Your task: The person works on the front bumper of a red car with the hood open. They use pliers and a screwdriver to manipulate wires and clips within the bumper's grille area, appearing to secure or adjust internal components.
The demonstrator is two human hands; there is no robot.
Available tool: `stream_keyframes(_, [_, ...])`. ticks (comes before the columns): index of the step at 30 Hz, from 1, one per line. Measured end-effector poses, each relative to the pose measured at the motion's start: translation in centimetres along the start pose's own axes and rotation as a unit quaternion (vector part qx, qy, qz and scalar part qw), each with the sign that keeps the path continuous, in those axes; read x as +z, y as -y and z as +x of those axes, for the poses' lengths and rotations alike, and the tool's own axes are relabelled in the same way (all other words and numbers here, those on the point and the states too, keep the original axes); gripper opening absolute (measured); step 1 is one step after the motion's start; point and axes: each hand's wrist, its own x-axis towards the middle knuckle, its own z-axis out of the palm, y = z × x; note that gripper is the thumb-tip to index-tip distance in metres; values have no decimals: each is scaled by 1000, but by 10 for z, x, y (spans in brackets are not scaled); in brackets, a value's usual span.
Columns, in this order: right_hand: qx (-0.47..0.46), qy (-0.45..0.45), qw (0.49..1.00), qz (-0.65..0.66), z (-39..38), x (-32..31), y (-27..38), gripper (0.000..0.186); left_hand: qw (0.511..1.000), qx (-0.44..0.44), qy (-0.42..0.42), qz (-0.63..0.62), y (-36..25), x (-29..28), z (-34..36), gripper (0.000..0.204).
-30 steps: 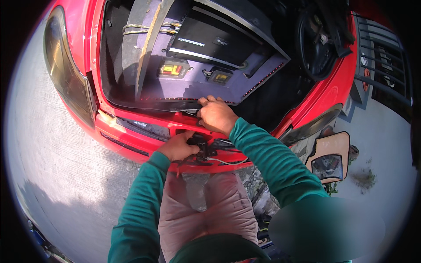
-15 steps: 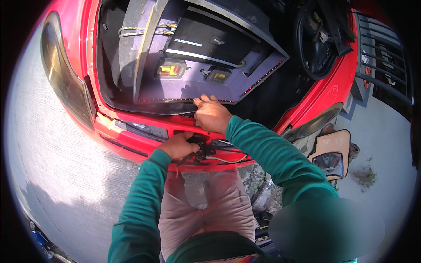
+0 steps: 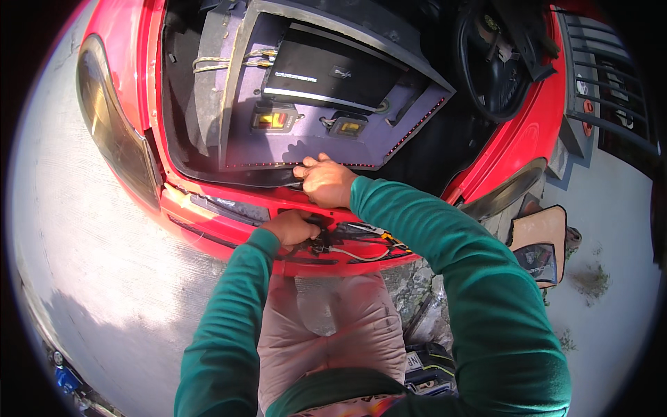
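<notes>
My left hand (image 3: 295,228) is closed round a black part (image 3: 320,243) in an opening of the car's red rear panel (image 3: 297,203). A thin pale cable (image 3: 358,258) runs right from that part. Above it, my right hand (image 3: 325,182) curls over the rear edge of the open trunk. Its bent fingers grip the black trim (image 3: 267,178) along that edge; the thumb is hidden. A tool with yellow-and-black handles (image 3: 392,241) lies in the panel's recess, beneath my right forearm.
In the trunk, a purple-lined box (image 3: 240,142) holds a black amplifier (image 3: 330,73). A steering wheel (image 3: 492,62) lies at the right. Tail lights (image 3: 111,108) flank the opening. A beige mat (image 3: 540,236) rests on the ground at right, and a black bag (image 3: 427,365) stands by my legs.
My right hand has shifted slightly left along the trunk edge and its forearm has swung, uncovering the yellow-handled tool. My left hand keeps its hold on the black part. The view has shifted slightly.
</notes>
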Motion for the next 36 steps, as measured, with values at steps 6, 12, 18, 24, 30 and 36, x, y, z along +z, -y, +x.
stream_keyframes(6, [102,-128,982,96,-38,-2,17,19,1000,6,7,19,7,-1,1,47])
stream_keyframes(12, [271,-76,938,204,-185,4,3,14,1000,8,-28,-12,21,-3,-1,33])
stream_keyframes(18, [348,-23,923,162,-228,69,39,39,999,33,-14,1,7,4,-6,37])
stream_keyframes(24, [397,-29,916,54,-201,113,59,32,999,14,-10,27,6,3,-4,48])
stream_keyframes(30, [346,-107,928,89,-208,123,66,34,1000,0,-14,0,2,5,-16,64])
stream_keyframes(36, [233,-231,933,147,-224,109,52,43,1000,-6,-8,-13,13,1,-16,72])
